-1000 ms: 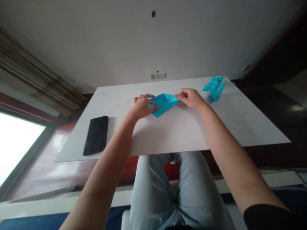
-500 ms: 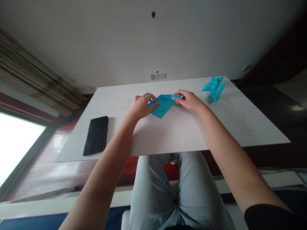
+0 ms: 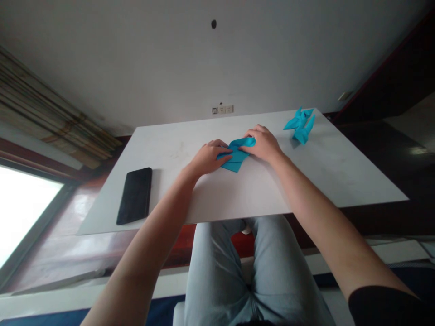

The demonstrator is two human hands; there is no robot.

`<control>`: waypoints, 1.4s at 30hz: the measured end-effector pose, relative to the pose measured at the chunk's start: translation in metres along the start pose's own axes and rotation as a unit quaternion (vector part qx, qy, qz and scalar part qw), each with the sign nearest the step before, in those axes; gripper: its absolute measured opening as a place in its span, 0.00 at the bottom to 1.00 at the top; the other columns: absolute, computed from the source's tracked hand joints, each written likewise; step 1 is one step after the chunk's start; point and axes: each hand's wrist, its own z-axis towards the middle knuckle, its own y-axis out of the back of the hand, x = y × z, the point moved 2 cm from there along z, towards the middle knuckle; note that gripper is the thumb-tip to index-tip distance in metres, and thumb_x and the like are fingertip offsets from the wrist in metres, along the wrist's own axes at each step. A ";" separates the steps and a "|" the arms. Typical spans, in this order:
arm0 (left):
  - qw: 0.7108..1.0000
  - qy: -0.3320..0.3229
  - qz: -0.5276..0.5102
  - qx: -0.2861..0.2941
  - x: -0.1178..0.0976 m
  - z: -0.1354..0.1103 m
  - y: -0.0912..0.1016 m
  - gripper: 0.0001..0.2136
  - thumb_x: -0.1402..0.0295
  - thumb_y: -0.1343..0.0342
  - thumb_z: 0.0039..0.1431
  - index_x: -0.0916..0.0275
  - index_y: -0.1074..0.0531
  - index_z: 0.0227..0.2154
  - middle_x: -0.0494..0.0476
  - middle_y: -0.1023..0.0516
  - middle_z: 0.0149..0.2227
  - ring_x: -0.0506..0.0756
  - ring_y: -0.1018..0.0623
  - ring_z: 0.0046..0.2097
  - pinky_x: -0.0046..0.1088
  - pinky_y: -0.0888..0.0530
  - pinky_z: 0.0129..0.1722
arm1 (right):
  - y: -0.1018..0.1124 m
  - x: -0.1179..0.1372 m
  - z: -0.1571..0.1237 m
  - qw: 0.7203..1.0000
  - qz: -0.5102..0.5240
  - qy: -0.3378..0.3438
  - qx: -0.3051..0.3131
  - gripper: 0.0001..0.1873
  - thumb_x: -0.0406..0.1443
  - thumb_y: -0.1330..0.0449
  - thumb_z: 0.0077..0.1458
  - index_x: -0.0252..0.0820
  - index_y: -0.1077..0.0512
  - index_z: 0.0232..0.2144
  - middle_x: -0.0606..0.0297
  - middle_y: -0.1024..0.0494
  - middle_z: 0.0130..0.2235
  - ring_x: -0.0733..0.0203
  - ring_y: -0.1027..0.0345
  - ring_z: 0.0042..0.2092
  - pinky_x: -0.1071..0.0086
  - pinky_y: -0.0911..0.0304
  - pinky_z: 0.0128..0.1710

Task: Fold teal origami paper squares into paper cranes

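A partly folded sheet of blue paper [image 3: 235, 156] lies on the white table [image 3: 258, 185] in front of me, between both hands. My left hand [image 3: 207, 158] presses on its left side, thumb and fingers pinched on the paper's edge. My right hand [image 3: 261, 144] covers its right side, fingers curled down onto the upper flap. Only a small wedge of the paper shows between the two hands.
Finished blue origami pieces [image 3: 300, 123] sit at the table's far right corner. A black phone [image 3: 135, 195] lies flat near the left edge. My knees in light jeans [image 3: 251, 267] are under the table's near edge. A wall with power sockets [image 3: 223, 109] is behind.
My hands have come closer together and the blue paper has been folded inward into a smaller shape. The right hand moved left over the paper.
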 end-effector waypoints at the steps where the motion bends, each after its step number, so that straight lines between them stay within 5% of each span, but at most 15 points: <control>1: 1.000 -0.001 0.001 0.004 -0.001 0.000 -0.001 0.19 0.56 0.43 0.77 0.51 0.12 0.58 0.64 0.17 0.64 0.65 0.18 0.65 0.51 0.24 0.71 | 0.000 0.001 0.000 1.000 -0.010 0.000 -0.003 0.17 0.45 0.19 0.51 0.48 0.16 0.40 0.53 0.19 0.48 0.33 0.25 0.54 0.44 0.28 0.58; 16: 0.999 0.001 0.037 0.028 -0.006 0.000 -0.005 0.19 0.56 0.42 0.77 0.51 0.13 0.62 0.66 0.20 0.67 0.70 0.22 0.69 0.57 0.28 0.72 | 0.007 0.005 0.000 0.998 -0.036 -0.051 -0.022 0.06 0.35 0.27 0.57 0.47 0.15 0.39 0.55 0.18 0.47 0.38 0.23 0.51 0.48 0.28 0.56; 22: 0.999 0.010 0.038 0.028 -0.004 -0.001 -0.003 0.19 0.57 0.41 0.77 0.52 0.13 0.62 0.66 0.20 0.68 0.70 0.21 0.68 0.58 0.28 0.72 | 0.014 -0.013 0.003 0.992 0.041 -0.114 -0.026 0.12 0.31 0.32 0.57 0.43 0.16 0.44 0.58 0.13 0.45 0.51 0.22 0.41 0.57 0.27 0.50; 29: 0.999 0.016 0.041 0.013 -0.003 -0.001 -0.002 0.18 0.57 0.38 0.74 0.55 0.12 0.60 0.67 0.21 0.68 0.71 0.18 0.64 0.58 0.25 0.70 | 0.011 -0.028 0.004 0.977 0.098 -0.184 -0.049 0.06 0.35 0.34 0.64 0.45 0.20 0.44 0.57 0.11 0.43 0.49 0.18 0.43 0.55 0.26 0.53; 34: 0.999 -0.002 0.009 -0.035 -0.007 0.000 -0.002 0.15 0.62 0.32 0.69 0.56 0.15 0.56 0.66 0.21 0.66 0.68 0.17 0.62 0.53 0.22 0.66 | -0.002 -0.032 0.005 0.954 0.205 -0.218 -0.018 0.19 0.54 0.32 0.69 0.46 0.24 0.46 0.62 0.15 0.36 0.51 0.21 0.35 0.57 0.26 0.44; 42: 0.997 -0.023 -0.063 -0.024 -0.008 0.000 -0.011 0.17 0.66 0.35 0.71 0.59 0.23 0.60 0.61 0.13 0.54 0.61 0.14 0.52 0.43 0.19 0.59 | -0.005 -0.038 0.007 0.955 0.235 -0.179 -0.004 0.18 0.40 0.31 0.64 0.48 0.30 0.53 0.68 0.18 0.37 0.56 0.24 0.32 0.59 0.29 0.43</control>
